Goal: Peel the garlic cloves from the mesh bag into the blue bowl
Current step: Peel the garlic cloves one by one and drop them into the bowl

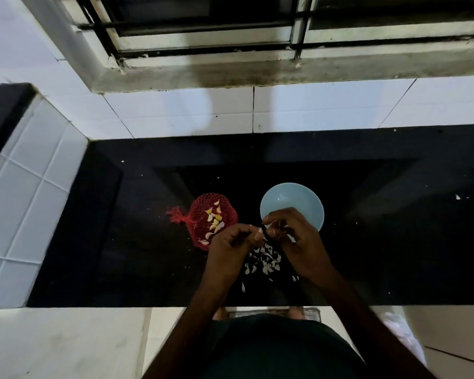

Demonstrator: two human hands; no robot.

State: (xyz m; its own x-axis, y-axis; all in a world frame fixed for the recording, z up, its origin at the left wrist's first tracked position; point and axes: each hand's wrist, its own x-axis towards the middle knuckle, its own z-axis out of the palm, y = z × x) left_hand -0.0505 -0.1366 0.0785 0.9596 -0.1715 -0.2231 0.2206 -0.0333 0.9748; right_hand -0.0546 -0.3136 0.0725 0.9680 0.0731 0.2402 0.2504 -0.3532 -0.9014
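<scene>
The left hand (230,242) and right hand (293,231), fingers curled, pinch a small pale garlic clove (259,229) just before the round light-blue bowl (290,198) on the black counter (121,242); the clove's long axis cannot be told. Left of the bowl, a red mesh bag (200,212), tied end pointing away, holds loose cloves (215,218). White peel scraps (266,261) lie before the bowl.

- The left grip (230,247) and right grip (293,236) are bare, and so are both wrists.
- The left forearm (203,299) and right forearm (348,302) are uncovered along all the length that shows.
- A dark garment (271,348), near black with a greenish cast and plain, covers the rounded torso.
- The feet (220,313) show only as blurred bare toes.
</scene>
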